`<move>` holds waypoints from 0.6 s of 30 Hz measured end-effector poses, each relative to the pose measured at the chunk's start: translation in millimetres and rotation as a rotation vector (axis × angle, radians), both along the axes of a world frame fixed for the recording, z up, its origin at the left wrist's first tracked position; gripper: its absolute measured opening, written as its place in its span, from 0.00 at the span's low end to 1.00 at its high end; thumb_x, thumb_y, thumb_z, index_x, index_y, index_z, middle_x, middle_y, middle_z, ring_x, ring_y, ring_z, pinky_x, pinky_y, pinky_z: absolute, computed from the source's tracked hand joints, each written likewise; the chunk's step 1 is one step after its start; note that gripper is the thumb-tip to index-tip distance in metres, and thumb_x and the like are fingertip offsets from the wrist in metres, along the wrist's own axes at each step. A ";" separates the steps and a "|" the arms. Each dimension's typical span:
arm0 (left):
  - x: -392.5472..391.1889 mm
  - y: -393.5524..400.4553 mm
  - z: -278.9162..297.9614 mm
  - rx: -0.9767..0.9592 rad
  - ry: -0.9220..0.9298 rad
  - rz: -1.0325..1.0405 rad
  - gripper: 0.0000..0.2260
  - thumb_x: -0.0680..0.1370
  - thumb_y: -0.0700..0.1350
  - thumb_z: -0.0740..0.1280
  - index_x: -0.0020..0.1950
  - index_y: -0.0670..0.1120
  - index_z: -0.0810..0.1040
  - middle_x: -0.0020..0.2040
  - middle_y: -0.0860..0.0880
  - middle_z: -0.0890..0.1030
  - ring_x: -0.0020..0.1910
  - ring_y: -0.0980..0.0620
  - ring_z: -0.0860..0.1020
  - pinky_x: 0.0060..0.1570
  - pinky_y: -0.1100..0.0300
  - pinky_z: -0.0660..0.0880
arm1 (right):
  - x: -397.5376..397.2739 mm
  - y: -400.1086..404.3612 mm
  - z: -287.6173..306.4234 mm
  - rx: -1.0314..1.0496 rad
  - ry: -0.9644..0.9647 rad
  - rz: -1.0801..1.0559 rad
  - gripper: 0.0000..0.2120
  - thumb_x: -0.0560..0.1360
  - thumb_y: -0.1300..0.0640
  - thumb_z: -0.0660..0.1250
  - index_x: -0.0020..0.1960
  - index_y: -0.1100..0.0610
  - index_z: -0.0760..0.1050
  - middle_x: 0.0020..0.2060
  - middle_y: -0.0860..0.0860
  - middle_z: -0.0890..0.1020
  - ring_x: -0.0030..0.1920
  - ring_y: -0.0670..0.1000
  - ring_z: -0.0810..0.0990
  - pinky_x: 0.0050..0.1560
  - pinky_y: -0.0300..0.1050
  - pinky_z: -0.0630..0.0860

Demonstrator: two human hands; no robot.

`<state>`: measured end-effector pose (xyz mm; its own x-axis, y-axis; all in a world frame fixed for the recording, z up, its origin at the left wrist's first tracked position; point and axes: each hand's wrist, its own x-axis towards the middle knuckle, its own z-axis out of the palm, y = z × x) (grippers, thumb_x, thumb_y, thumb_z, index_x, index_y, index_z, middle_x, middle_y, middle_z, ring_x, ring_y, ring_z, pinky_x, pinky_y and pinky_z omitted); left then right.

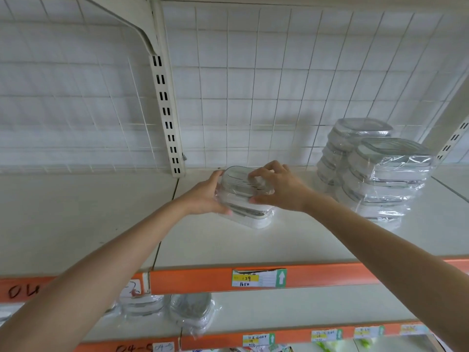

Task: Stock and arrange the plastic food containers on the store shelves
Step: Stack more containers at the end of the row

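A shrink-wrapped pack of containers point(245, 196), clear oblong plastic tubs with rounded corners and grey-rimmed lids, sits tilted on the upper shelf point(279, 240), its near end resting on the smooth cream board, just in front of the white wire-grid back panel point(279, 85). The left hand point(206, 196) cups the pack's left side, fingers curled round it and thumb at the near edge. The right hand point(276, 188) grips the right side, fingers bent over the top lid, thumb pressing the lower edge. To the right, apart from the pack, stand two stacks of wrapped square containers point(375, 174), their film crinkled and glossy. An orange shelf-edge strip point(203, 279) carries a paper price label point(258, 278). More wrapped containers point(190, 311) lie on the lower shelf.
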<state>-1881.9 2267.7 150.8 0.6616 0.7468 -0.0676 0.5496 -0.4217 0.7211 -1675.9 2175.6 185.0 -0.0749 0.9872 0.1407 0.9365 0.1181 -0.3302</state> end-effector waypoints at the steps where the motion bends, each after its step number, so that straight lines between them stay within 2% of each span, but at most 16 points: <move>1: 0.3 1.6 1.1 0.011 0.001 0.008 0.46 0.66 0.46 0.78 0.75 0.52 0.53 0.59 0.48 0.74 0.58 0.50 0.74 0.56 0.58 0.72 | -1.6 -0.3 -0.7 0.007 -0.026 0.000 0.29 0.69 0.40 0.71 0.66 0.46 0.69 0.61 0.53 0.66 0.62 0.57 0.64 0.66 0.51 0.64; 3: 1.7 4.9 2.9 0.041 0.009 0.027 0.44 0.66 0.46 0.79 0.75 0.52 0.56 0.58 0.48 0.75 0.57 0.50 0.75 0.56 0.56 0.73 | -3.5 -1.8 -2.2 0.004 -0.060 -0.003 0.30 0.69 0.40 0.70 0.68 0.45 0.67 0.63 0.53 0.66 0.63 0.57 0.64 0.66 0.52 0.65; 5: 5.3 6.9 3.7 0.074 0.017 0.043 0.45 0.64 0.46 0.80 0.74 0.52 0.59 0.55 0.51 0.76 0.54 0.51 0.75 0.52 0.59 0.74 | -3.1 -3.1 -3.4 -0.006 -0.091 -0.007 0.31 0.69 0.39 0.69 0.68 0.45 0.66 0.65 0.52 0.65 0.64 0.57 0.63 0.66 0.52 0.66; 9: 23.5 0.2 -0.7 0.103 0.008 0.090 0.50 0.62 0.51 0.80 0.75 0.54 0.53 0.49 0.55 0.73 0.48 0.54 0.74 0.42 0.63 0.68 | 13.0 -0.9 2.7 -0.042 -0.211 -0.029 0.31 0.71 0.41 0.69 0.70 0.44 0.64 0.70 0.51 0.64 0.68 0.56 0.60 0.66 0.54 0.65; 12: 55.3 -7.5 -5.6 0.169 -0.064 0.157 0.43 0.63 0.52 0.79 0.72 0.51 0.58 0.46 0.56 0.74 0.45 0.54 0.75 0.35 0.70 0.65 | 33.9 5.9 11.6 -0.049 -0.284 -0.084 0.30 0.73 0.47 0.69 0.72 0.45 0.63 0.70 0.52 0.62 0.68 0.55 0.59 0.66 0.54 0.66; 15: 91.2 -8.9 -4.4 0.165 -0.058 0.207 0.37 0.65 0.50 0.78 0.68 0.48 0.61 0.47 0.51 0.75 0.46 0.51 0.75 0.38 0.62 0.68 | 48.7 13.1 14.9 -0.032 -0.359 -0.136 0.26 0.75 0.53 0.67 0.71 0.47 0.64 0.67 0.49 0.65 0.66 0.53 0.63 0.58 0.51 0.70; 18: 110.7 -3.3 0.6 0.146 -0.039 0.230 0.36 0.65 0.48 0.78 0.66 0.46 0.62 0.49 0.48 0.74 0.48 0.48 0.74 0.42 0.60 0.69 | 59.4 16.5 12.1 -0.035 -0.355 -0.173 0.27 0.74 0.55 0.68 0.71 0.50 0.63 0.66 0.49 0.68 0.65 0.53 0.66 0.57 0.48 0.70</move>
